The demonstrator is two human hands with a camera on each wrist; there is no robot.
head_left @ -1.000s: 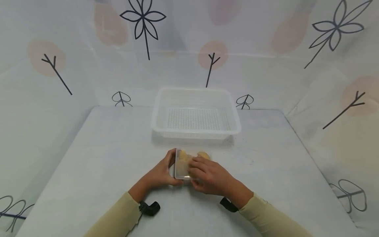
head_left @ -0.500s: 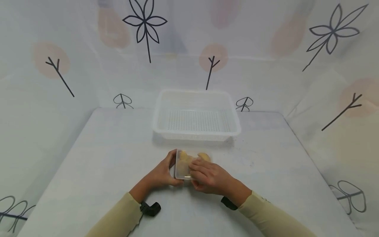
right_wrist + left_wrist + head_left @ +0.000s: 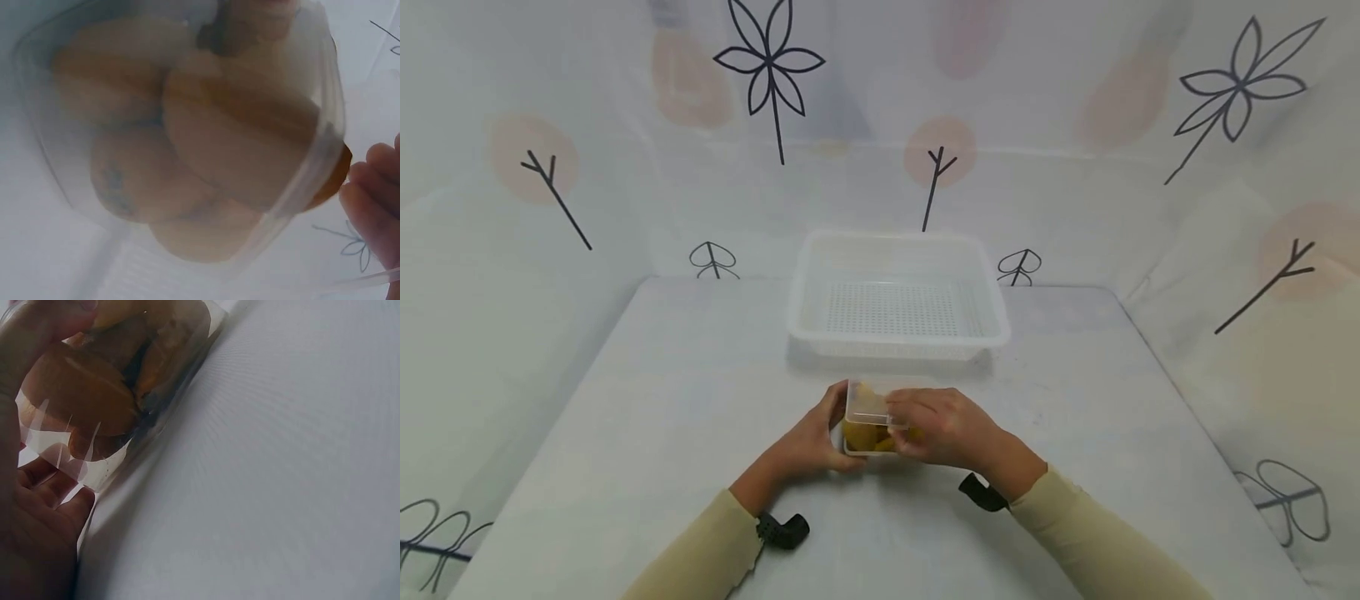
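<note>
A small clear plastic box (image 3: 869, 454) stands on the table in the head view, holding several rounded orange-yellow pieces (image 3: 860, 436). My left hand (image 3: 808, 435) grips the box's left side, thumb at the near corner and fingers round the far one. At the front edge of the translucent lid (image 3: 868, 403), my right hand (image 3: 946, 425) pinches it; this edge is raised, and the pieces show below. Seen close in the left wrist view, the pieces (image 3: 81, 394) lie piled behind the clear wall. In the right wrist view they look hazy through the plastic.
A white perforated plastic basket (image 3: 898, 340) stands behind the box near the table's back edge. The white-covered table (image 3: 700, 358) is enclosed by a patterned fabric backdrop (image 3: 865, 192) at the back and both sides.
The lid's near edge has come up and away with my right hand, uncovering the pieces at the front. My left hand keeps its grip on the box. The head view has shifted slightly.
</note>
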